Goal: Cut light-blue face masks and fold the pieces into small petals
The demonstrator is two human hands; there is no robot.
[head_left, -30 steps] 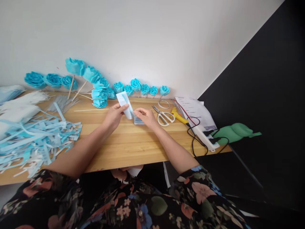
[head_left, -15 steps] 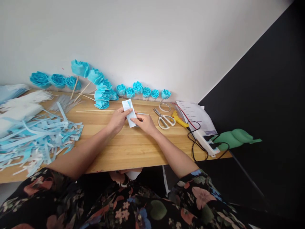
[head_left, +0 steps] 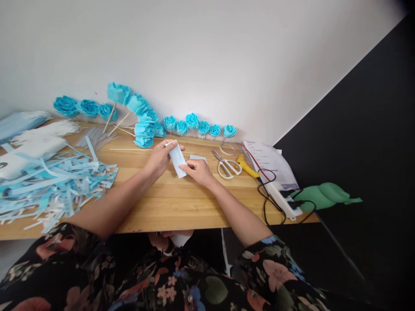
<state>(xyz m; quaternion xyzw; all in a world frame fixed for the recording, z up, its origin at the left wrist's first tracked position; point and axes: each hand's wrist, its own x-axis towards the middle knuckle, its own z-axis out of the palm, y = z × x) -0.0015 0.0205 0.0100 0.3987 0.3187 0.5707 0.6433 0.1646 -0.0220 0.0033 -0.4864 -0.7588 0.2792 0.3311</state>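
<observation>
You have the pale blue strip between your two hands, over the tabletop. Its long side slants from far left to near right. Your left hand pinches the far end, and your right hand pinches the near end by its right edge, so neither is closer. The strip looks flat and thin, with straight sides. It may be cloth or paper; you can't tell here.

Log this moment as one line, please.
left hand: holds pale-blue strip, upper end | right hand: holds same strip, lower end | white-handled scissors: on wooden table
</observation>
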